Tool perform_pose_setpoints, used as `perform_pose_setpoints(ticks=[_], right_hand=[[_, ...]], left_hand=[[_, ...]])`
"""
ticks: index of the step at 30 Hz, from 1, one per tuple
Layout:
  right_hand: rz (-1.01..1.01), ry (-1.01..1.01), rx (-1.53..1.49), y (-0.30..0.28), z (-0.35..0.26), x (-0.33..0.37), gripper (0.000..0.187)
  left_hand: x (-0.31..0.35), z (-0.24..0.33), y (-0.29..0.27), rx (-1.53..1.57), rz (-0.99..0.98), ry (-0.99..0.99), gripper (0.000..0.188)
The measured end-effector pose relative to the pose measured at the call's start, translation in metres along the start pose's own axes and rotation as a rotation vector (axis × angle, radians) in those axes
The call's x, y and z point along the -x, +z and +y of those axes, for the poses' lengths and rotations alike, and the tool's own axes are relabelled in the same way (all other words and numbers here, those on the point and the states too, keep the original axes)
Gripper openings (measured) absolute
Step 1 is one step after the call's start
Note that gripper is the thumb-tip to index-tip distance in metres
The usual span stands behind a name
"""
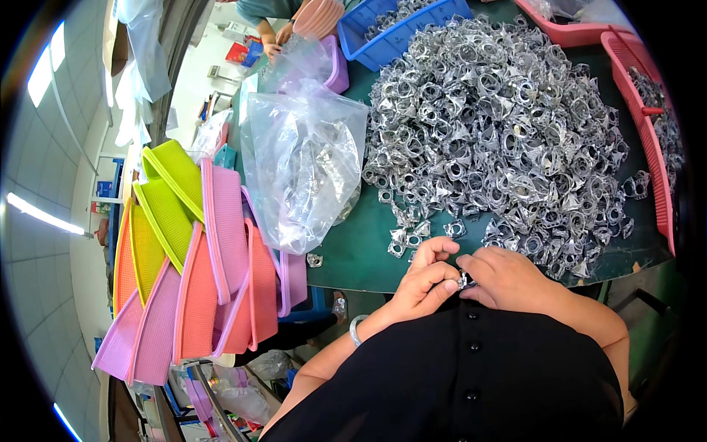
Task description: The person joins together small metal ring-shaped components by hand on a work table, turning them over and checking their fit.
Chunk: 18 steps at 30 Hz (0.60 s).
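Note:
Close in front of my body, at the table's near edge, my left hand (425,282) and my right hand (508,278) meet around a small shiny silver part (464,281). The left thumb and fingertips pinch one side of it; the right fingers close over the other side and hide most of its shape. Just beyond the hands rises a large heap of silver ring-shaped pieces (493,125) with angular corners. A few loose silver pieces (412,237) lie on the green table (346,258) by the left fingers.
A clear plastic bag (302,169) with silver pieces lies left of the heap. Stacked pink, purple and green baskets (195,295) stand farther left. A blue bin (353,40) and a red basket (641,125) border the heap. Another person's hands (277,38) show at the far left.

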State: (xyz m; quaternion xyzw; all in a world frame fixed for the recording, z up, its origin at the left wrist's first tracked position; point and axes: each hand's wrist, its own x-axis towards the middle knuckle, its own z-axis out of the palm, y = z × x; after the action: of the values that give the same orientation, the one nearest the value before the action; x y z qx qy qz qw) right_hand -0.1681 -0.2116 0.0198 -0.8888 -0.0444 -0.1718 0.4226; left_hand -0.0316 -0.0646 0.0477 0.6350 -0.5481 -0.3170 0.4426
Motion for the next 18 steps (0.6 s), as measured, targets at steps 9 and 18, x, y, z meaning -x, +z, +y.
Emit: perform_pose_setpoints(ticks=[9, 18], right_hand=[[-0.006, 0.018, -0.03, -0.0019, 0.001, -0.0014, 0.039], [0.023, -0.024, 0.023, -0.0008, 0.001, -0.0027, 0.034]], left_hand=[[-0.0035, -0.0019, -0.0048, -0.084, -0.062, 0.049, 0.007], [-0.0024, -0.004, -0.0023, 0.023, -0.064, 0.013, 0.009]])
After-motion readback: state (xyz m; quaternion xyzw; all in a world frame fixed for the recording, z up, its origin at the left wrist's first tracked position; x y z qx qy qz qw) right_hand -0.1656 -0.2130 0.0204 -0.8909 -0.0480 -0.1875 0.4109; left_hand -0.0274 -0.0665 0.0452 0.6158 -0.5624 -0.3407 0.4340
